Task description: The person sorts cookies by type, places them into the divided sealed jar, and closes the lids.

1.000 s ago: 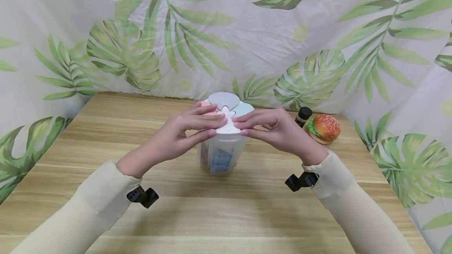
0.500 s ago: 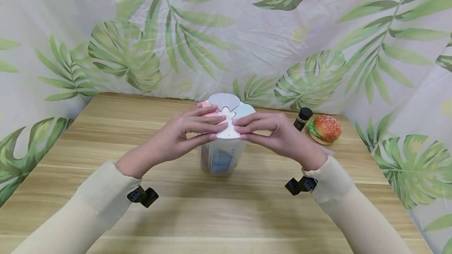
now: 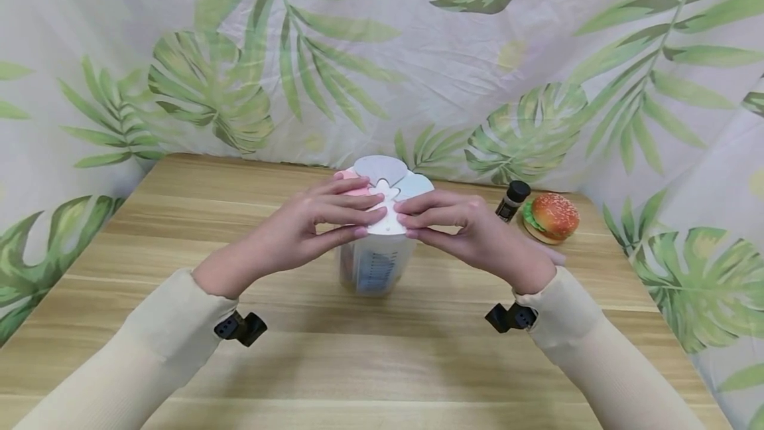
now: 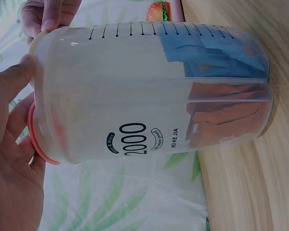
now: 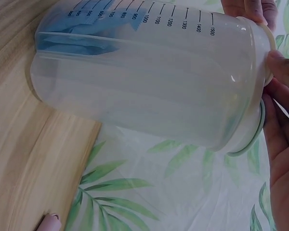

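A clear, divided storage canister [image 3: 377, 264] stands upright on the wooden table. Its top carries pink [image 3: 351, 186], pale lavender [image 3: 379, 168] and light blue lid sections [image 3: 416, 184] plus a white lid section [image 3: 390, 221] facing me. My left hand [image 3: 301, 221] and right hand [image 3: 462, 221] hold the white section from both sides, thumbs at its front rim and fingers on top. Through the wall in the left wrist view show blue packets [image 4: 221, 55] and orange-brown packets [image 4: 226, 115] at the bottom. Printed scale marks run up the side.
Right of the canister sit a black-capped bottle [image 3: 512, 201] and a toy hamburger [image 3: 550, 217]. A pinkish object [image 3: 556, 255] lies partly hidden behind my right wrist. A leaf-print cloth [image 3: 334, 85] hangs behind the table [image 3: 370, 363].
Over the last second the white lid section's front edge and both thumbs have shifted slightly down in the head view. Since half a second ago the hands have hardly moved.
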### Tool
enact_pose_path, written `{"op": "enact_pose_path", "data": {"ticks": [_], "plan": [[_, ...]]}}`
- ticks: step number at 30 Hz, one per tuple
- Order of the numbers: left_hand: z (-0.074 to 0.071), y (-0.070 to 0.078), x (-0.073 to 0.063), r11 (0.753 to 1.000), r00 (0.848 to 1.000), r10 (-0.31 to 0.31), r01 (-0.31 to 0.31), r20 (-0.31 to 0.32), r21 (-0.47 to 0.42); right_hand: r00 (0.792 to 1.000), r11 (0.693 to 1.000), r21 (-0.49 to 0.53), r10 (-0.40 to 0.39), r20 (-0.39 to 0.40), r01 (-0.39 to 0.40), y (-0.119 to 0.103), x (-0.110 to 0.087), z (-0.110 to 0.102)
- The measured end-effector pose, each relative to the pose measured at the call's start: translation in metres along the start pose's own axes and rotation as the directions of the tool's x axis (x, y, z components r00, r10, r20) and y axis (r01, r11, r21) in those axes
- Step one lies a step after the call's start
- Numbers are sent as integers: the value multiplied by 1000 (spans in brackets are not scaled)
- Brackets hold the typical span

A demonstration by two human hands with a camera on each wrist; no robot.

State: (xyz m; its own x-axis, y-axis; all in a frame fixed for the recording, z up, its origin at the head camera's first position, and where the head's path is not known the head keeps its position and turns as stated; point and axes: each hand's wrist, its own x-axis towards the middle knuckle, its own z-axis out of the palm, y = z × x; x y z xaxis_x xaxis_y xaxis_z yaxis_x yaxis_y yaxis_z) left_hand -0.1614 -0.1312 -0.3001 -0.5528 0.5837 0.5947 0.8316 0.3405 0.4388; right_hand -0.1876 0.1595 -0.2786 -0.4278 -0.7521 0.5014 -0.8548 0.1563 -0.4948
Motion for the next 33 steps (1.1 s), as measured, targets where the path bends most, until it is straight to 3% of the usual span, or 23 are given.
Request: {"op": "enact_pose_path", "data": {"ticks": [21, 33], "plan": [[-6, 15, 3, 994, 993, -111, 111, 30, -3, 999, 999, 32, 16, -45, -15, -4, -3, 2], [2, 20, 2, 994, 990, -90, 96, -110, 57, 998, 999, -44, -22, -64, 19, -9, -2, 7]]}}
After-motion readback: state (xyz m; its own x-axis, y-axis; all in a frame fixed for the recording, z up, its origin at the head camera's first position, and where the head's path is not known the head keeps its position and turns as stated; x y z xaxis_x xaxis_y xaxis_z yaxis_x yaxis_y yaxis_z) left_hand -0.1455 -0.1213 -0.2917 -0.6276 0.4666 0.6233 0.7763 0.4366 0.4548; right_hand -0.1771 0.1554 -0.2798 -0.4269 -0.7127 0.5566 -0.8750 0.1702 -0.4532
